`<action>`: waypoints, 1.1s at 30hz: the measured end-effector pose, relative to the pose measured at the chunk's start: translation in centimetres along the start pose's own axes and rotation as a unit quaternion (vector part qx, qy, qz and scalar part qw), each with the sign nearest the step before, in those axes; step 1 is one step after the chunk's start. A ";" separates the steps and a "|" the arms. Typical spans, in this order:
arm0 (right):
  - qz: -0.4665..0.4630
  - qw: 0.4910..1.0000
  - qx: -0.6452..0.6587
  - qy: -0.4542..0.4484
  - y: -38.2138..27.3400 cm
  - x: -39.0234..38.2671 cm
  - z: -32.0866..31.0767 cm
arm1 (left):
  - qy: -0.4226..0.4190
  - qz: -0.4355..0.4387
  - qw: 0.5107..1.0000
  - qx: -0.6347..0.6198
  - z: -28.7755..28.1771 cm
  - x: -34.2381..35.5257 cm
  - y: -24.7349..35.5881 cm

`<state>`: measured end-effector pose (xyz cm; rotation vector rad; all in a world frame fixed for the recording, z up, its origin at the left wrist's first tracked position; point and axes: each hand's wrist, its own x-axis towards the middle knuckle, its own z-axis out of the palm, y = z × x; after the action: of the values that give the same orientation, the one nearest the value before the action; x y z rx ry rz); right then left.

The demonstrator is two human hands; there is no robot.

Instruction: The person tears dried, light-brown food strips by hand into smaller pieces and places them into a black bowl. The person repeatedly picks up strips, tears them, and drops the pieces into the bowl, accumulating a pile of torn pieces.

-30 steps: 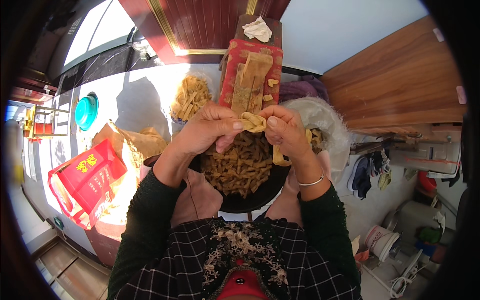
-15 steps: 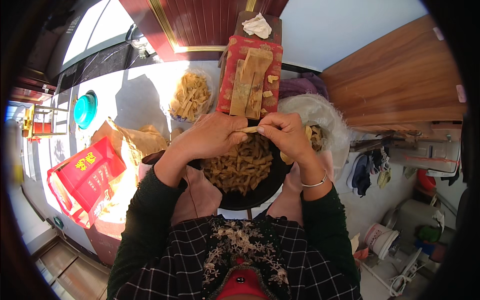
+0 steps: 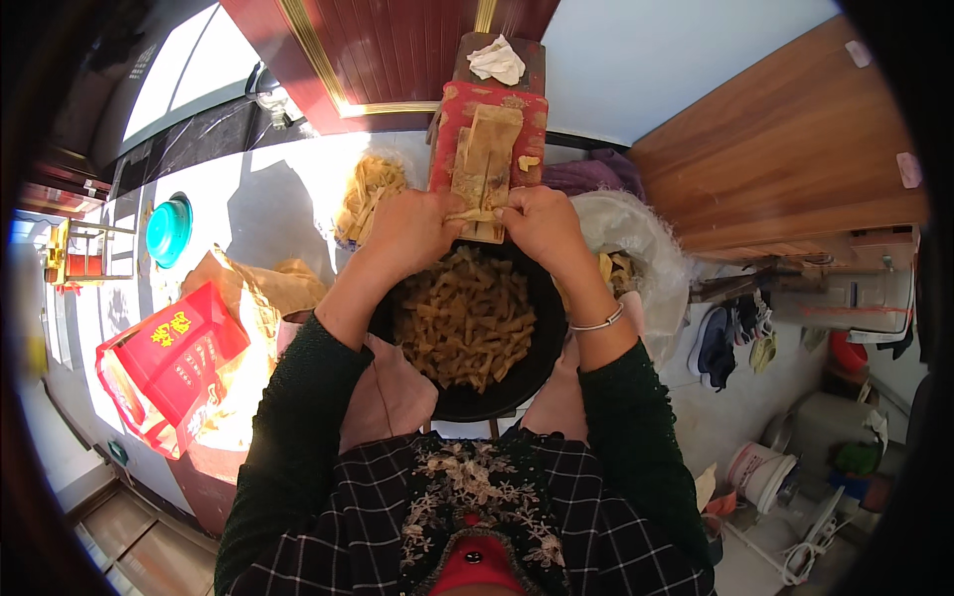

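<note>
A pale yellow strip (image 3: 474, 215), its kind unclear, is stretched crosswise between my two hands. My left hand (image 3: 412, 230) grips one end, fingers closed. The other end is pinched in my right hand (image 3: 543, 221), which wears a bracelet. Both hands are at the near end of a wooden block (image 3: 489, 149) with a slit along it, and the strip lies across that end. The block rests on a red patterned cloth (image 3: 449, 119) over a bench. Below my hands, a round black pan (image 3: 452, 405) holds many short brownish-yellow cut pieces (image 3: 462, 323).
A bag of pale strips (image 3: 366, 189) stands left of the bench. At the right is a white plastic sack (image 3: 646, 233) with more pieces. A red paper bag (image 3: 174, 363) and a teal basin (image 3: 169, 230) are at the left. White crumpled tissue (image 3: 497, 62) tops the bench's far end.
Both hands have moved forward with the strip, from above the pan to the wooden block's near end. The strip now crosses the block. Fewer loose scraps show on the red cloth.
</note>
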<state>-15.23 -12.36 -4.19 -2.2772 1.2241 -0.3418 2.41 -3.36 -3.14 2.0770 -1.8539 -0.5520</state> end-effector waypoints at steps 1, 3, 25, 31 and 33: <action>-0.008 0.999 -0.044 0.031 0.6 -0.2 0.6 | -0.014 -0.011 1.000 0.016 -0.3 -0.5 0.2; 0.003 0.999 0.034 0.029 1.4 -0.9 0.6 | -0.059 -0.004 0.998 0.022 -1.4 -1.5 1.0; -0.077 0.779 0.606 -0.143 -5.9 -5.8 -0.8 | 0.329 0.166 0.835 -0.409 -1.7 -4.5 2.6; -0.194 0.935 0.284 0.083 -5.2 -5.3 0.2 | 0.173 0.113 0.862 -0.463 0.7 -4.5 4.5; -0.140 0.923 0.356 0.042 -5.2 -5.1 0.6 | 0.087 0.049 0.892 -0.440 -0.5 -4.2 3.5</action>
<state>-14.20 -5.63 -1.68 -1.7891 0.6417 -0.8445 -0.79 0.36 -0.72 1.3521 -1.2331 -0.9256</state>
